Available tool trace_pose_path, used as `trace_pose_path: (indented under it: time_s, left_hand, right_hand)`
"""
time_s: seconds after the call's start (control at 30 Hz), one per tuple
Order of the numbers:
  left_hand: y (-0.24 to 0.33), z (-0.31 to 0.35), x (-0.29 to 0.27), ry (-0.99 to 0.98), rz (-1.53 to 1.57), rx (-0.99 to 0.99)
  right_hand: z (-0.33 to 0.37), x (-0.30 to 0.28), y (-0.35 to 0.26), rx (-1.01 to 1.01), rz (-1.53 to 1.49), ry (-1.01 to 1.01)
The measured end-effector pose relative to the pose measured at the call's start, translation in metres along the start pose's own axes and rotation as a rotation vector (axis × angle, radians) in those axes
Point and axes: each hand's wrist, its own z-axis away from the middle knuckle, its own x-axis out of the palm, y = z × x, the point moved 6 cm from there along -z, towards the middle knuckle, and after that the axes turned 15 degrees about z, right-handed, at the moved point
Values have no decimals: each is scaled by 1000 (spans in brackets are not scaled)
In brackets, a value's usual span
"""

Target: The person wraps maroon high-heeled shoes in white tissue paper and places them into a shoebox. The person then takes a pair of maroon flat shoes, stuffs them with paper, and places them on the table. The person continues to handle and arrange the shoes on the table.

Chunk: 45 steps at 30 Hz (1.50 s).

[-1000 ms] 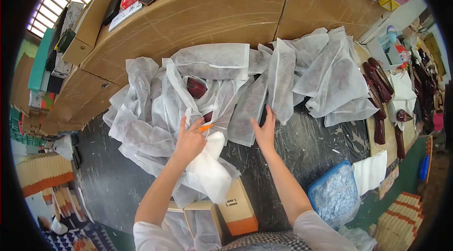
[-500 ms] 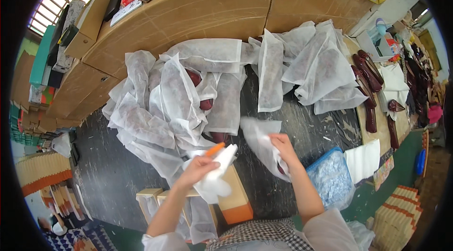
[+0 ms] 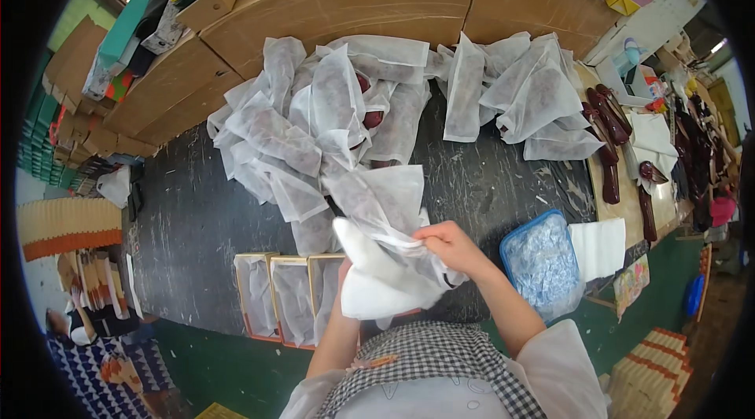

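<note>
At a black table (image 3: 204, 222) strewn with translucent bags (image 3: 340, 96), gripping gathered fabric (image 3: 431, 267) with right hand (image 3: 450, 246); cannot tell grip of left hand (image 3: 344, 269) behind white sheet (image 3: 381, 287).

We grip a translucent white fabric pouch (image 3: 383, 197) in our right hand (image 3: 454, 247), left of a blue-rimmed rectangular tray (image 3: 504, 254).

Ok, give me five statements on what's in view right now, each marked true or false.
1. The right hand grips a translucent white bag. True.
2. The blue-rimmed tray sits left of both hands. False: the blue-rimmed tray is on the right.
3. Folded white sheets lie beside that tray. True.
4. Every dark red shoe is bagged. False: several dark red shoes lie uncovered at right.
5. The open boxes contain pale wrapping. True.
</note>
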Motion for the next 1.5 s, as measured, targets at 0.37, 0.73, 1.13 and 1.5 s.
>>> trace_pose_path:
  time_s: [0.37,0.73,1.13,1.5]
  left_hand:
    - [7,13,72,-301,-414,282]
    - [9,33,94,-254,-285,186]
    - [4,38,98,-260,-348,179]
    - [7,57,109,-209,-736,307]
  right_hand:
    - [63,-55,-74,-163,231,719]
    - [67,25,-54,-92,570,373]
    - [87,20,-37,-168,451,243]
    - [71,45,-18,54,-84,231]
